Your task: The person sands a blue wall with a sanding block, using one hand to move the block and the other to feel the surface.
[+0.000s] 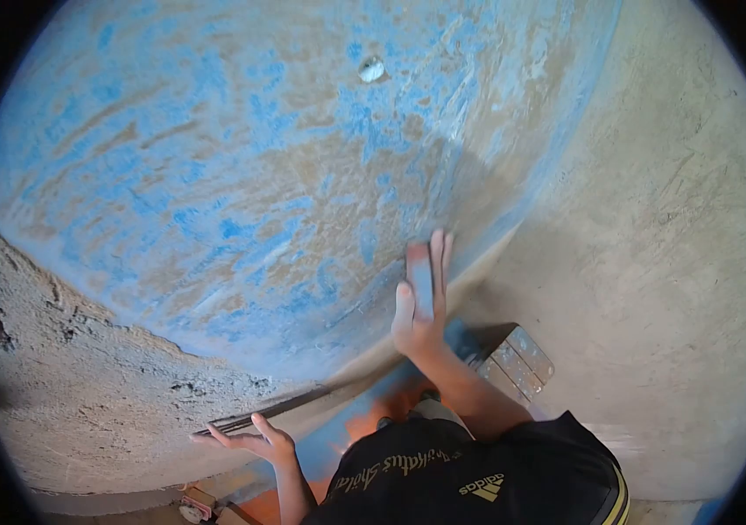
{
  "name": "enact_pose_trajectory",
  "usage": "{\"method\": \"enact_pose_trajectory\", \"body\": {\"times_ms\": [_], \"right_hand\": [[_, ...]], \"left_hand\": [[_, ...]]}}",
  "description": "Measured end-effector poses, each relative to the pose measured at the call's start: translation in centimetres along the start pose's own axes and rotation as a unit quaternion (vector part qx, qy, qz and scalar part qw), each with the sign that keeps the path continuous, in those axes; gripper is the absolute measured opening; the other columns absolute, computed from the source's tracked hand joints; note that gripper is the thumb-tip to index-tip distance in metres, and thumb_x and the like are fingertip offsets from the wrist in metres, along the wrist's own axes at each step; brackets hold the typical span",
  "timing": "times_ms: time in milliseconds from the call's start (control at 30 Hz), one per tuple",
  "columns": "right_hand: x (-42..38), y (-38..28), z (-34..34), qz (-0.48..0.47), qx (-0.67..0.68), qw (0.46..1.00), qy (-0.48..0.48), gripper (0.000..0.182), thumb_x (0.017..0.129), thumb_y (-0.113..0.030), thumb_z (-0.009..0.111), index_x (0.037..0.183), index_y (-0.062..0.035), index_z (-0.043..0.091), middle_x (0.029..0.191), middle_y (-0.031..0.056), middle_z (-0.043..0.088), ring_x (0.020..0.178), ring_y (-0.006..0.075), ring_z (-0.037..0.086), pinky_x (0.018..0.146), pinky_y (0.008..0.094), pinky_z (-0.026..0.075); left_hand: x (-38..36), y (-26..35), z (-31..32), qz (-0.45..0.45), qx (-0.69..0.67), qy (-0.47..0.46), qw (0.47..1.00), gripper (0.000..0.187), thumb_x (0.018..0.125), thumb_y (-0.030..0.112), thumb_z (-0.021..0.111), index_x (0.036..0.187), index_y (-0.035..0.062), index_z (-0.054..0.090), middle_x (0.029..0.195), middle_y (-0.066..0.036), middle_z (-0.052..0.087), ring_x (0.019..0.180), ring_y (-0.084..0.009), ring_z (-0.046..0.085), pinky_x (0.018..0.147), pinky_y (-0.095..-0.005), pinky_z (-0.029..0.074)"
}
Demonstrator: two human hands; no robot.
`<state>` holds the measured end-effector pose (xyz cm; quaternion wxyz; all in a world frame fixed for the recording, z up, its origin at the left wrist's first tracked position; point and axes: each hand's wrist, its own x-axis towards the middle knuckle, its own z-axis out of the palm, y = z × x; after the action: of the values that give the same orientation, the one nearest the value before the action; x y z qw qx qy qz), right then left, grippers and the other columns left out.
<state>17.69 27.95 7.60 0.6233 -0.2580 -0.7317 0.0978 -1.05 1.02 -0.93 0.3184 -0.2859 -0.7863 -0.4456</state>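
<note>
My right hand [425,319] is closed on a flat, narrow block [421,280], pale grey with a reddish end, like a sanding block. It is pressed against the curved wall [242,175], whose blue paint is patchy with brown-grey showing through. The hand is near the wall's lower right edge, thumb on one side of the block and fingers on the other. My left hand [263,444] is lower down, fingers stretched out and thumb apart, beside a dark narrow gap [272,411] under the rough plaster [128,385]. I see nothing held in it.
A pale hole [373,68] marks the blue wall. Bare grey-beige wall [644,236] curves round on the right. Below me are a paint-spotted slatted step [517,363] and an orange and blue floor [364,420]. A small red and white object [198,505] lies at lower left.
</note>
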Motion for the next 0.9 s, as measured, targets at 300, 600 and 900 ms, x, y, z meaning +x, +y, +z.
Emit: {"method": "enact_pose_trajectory", "body": {"times_ms": [300, 600, 900], "right_hand": [[7.6, -1.4, -0.9, -0.034, -0.033, 0.998, 0.043, 0.052, 0.108, -0.019, 0.039, 0.15, 0.0105, 0.041, 0.165, 0.0359, 0.021, 0.152, 0.0589, 0.015, 0.122, 0.0626, 0.018], [7.3, -1.3, -0.5, -0.049, -0.002, 0.997, 0.059, 0.052, 0.101, -0.016, 0.046, 0.148, 0.0031, 0.05, 0.161, 0.0372, 0.028, 0.148, 0.0629, 0.019, 0.12, 0.0675, 0.017], [2.3, -1.9, 0.0, 0.011, 0.017, 1.0, 0.019, 0.051, 0.099, -0.012, 0.047, 0.149, 0.0012, 0.051, 0.162, 0.0361, 0.028, 0.15, 0.061, 0.019, 0.12, 0.0682, 0.015]], "left_hand": [[-0.2, -0.2, -0.1, -0.005, 0.004, 0.004, 1.0, 0.082, 0.104, 0.049, 0.055, 0.163, 0.0069, 0.016, 0.169, -0.027, -0.01, 0.157, -0.0482, -0.003, 0.12, -0.0703, 0.009], [-0.6, -0.2, -0.3, -0.005, 0.013, 0.001, 1.0, 0.082, 0.105, 0.048, 0.054, 0.163, 0.0063, 0.013, 0.169, -0.027, -0.008, 0.157, -0.0465, -0.002, 0.121, -0.0689, 0.009], [-0.3, 0.6, 0.0, -0.008, 0.009, 0.017, 1.0, 0.08, 0.106, 0.045, 0.054, 0.163, 0.0058, 0.014, 0.17, -0.026, -0.007, 0.158, -0.0451, -0.004, 0.122, -0.0684, 0.007]]}}
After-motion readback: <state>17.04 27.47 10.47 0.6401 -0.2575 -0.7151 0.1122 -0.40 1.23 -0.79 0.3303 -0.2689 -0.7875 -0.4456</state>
